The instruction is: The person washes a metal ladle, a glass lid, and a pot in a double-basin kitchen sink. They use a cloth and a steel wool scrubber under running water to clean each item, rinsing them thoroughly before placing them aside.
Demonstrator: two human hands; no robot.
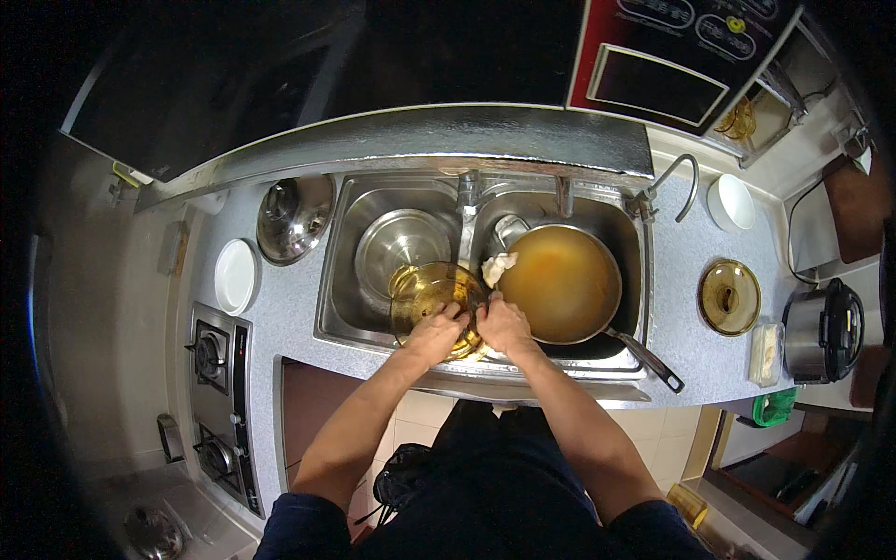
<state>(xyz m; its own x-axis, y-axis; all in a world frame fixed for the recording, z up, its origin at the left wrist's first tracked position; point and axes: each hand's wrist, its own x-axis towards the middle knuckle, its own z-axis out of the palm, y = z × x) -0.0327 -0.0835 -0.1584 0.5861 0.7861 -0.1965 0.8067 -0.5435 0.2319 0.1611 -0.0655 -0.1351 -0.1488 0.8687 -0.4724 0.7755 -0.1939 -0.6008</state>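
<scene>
An amber glass pot (428,290) is tilted over the front of the left sink basin and the divider. My left hand (439,333) reaches over its near rim, fingers on or inside the glass. My right hand (502,323) grips the pot's right side; its fingertips are partly hidden. Just beyond the right hand, a crumpled white cloth or tissue (498,268) lies against the frying pan. That pan (560,283), full of cloudy orange-brown liquid, sits over the right basin, its handle pointing to the front right. A round metal pan (402,248) rests in the left basin.
A steel lid (297,220) and white dish (236,277) stand left of the sink, beyond a gas hob (222,413). At right are a white bowl (731,202), an amber glass lid (729,297), a food container (766,355) and an electric cooker (822,332). Faucets rise behind the basins.
</scene>
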